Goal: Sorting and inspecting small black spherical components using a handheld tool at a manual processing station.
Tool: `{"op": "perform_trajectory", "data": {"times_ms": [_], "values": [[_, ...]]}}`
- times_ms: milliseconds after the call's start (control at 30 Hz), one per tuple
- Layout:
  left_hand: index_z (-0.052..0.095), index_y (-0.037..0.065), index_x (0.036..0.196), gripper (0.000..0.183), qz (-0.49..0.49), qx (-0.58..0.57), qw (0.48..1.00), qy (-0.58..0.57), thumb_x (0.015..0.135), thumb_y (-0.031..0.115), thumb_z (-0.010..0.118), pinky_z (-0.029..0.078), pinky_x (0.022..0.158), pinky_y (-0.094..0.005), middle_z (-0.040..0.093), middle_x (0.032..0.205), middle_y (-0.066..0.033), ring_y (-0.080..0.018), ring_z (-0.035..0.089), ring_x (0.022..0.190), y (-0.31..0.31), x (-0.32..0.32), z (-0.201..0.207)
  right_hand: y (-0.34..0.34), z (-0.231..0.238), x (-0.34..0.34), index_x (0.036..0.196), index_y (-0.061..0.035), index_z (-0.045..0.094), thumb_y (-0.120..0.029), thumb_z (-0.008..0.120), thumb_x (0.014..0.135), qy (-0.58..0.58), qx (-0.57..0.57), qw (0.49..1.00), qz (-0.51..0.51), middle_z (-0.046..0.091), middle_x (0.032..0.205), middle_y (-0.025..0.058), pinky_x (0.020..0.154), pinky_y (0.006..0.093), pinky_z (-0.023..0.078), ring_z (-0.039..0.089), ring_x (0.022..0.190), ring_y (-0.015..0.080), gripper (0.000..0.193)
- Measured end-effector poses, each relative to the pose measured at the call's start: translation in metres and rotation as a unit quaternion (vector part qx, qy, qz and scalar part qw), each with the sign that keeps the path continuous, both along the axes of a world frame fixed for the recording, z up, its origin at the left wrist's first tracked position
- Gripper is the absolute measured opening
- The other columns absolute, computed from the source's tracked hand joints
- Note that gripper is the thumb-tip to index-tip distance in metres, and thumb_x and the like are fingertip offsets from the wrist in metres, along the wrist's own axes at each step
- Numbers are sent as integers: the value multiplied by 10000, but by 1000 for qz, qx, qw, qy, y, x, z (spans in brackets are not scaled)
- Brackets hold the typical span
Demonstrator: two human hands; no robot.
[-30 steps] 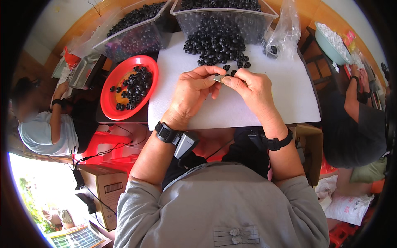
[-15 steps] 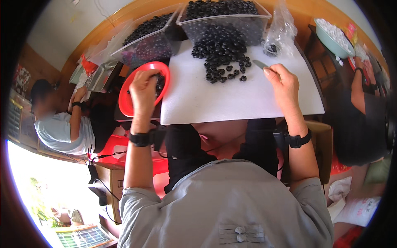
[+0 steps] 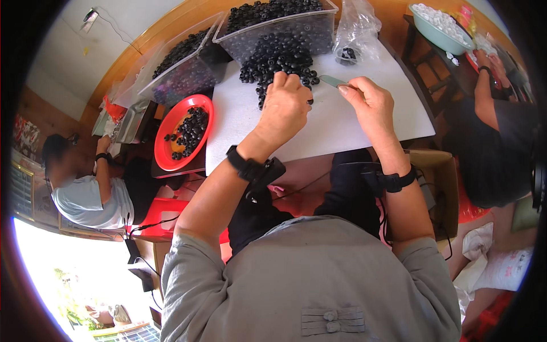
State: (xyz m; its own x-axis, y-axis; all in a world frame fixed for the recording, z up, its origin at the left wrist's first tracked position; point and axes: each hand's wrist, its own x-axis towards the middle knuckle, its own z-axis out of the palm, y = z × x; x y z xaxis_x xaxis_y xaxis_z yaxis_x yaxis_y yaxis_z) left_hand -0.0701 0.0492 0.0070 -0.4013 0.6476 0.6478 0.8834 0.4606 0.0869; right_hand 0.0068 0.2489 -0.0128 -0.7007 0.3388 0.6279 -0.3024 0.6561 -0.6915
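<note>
On the white work surface (image 3: 239, 134) lies a heap of small black round pieces (image 3: 279, 54), each with a hole; they look like plastic beads or caps. My left hand (image 3: 284, 108) is at the near edge of this heap, fingers curled down and drawn together. Its fingertips are mostly hidden, so what they hold cannot be made out; a black piece shows at their right side. My right hand (image 3: 370, 108) pinches a small knife (image 3: 333, 81), its grey-green blade pointing left toward the heap. Left of the surface, a red oval basin (image 3: 161, 149) holds more black pieces.
Two clear plastic bins (image 3: 276, 31) of black pieces stand at the back. A clear bag (image 3: 356, 25) lies right of them. A green bowl (image 3: 439, 37) of white pieces stands far right. Co-workers sit at left (image 3: 85, 194) and right (image 3: 490, 154).
My left hand has moved from over the red basin rightward to the black heap. My right hand still holds the knife. The whole view has shifted slightly.
</note>
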Motion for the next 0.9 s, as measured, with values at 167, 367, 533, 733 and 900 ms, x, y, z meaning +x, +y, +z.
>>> {"op": "perform_trajectory", "data": {"times_ms": [167, 367, 533, 733, 900], "values": [[715, 75, 931, 179, 54, -157, 986, 23, 760, 22, 712, 486, 864, -424, 595, 973, -77, -311, 528, 1013, 15, -15, -3, -3, 2, 5, 851, -57, 683, -232, 734, 877, 34, 8, 999, 12, 686, 764, 76, 593, 354, 483, 645, 637, 249, 184], [752, 31, 884, 141, -19, 9, 1000, 6, 769, 16, 673, 479, 788, -365, 629, 855, -91, -249, 576, 921, -19, -14, 13, 0, 2, 4, 860, -14, 687, -207, 754, 892, 50, 23, 998, 27, 622, 654, 45, 543, 267, 417, 537, 576, 102, 207], [716, -38, 1099, 207, -28, 235, 823, -517, 923, 29, 629, 460, 661, -248, 659, 890, -60, -123, 573, 749, -51, -6, 22, -5, 8, 4, 792, -9, 671, -234, 771, 882, 11, 46, 998, 40, 599, 610, 43, 530, 277, 399, 522, 555, 96, 261], [673, -64, 1167, 230, -144, 335, 684, -632, 983, 43, 585, 488, 691, -273, 667, 933, -97, -156, 594, 781, -56, -12, 8, -50, 27, -6, 747, -50, 654, -411, 748, 853, -77, -42, 995, 54, 606, 573, 95, 519, 387, 435, 605, 527, 267, 388], [638, -66, 1217, 255, -239, 381, 584, -676, 997, 27, 550, 502, 724, -296, 670, 1006, -117, -192, 629, 850, -61, -19, 1, -63, 9, -23, 740, -56, 654, -443, 744, 860, -106, 24, 994, 28, 610, 572, 84, 520, 387, 438, 604, 525, 263, 415]]}}
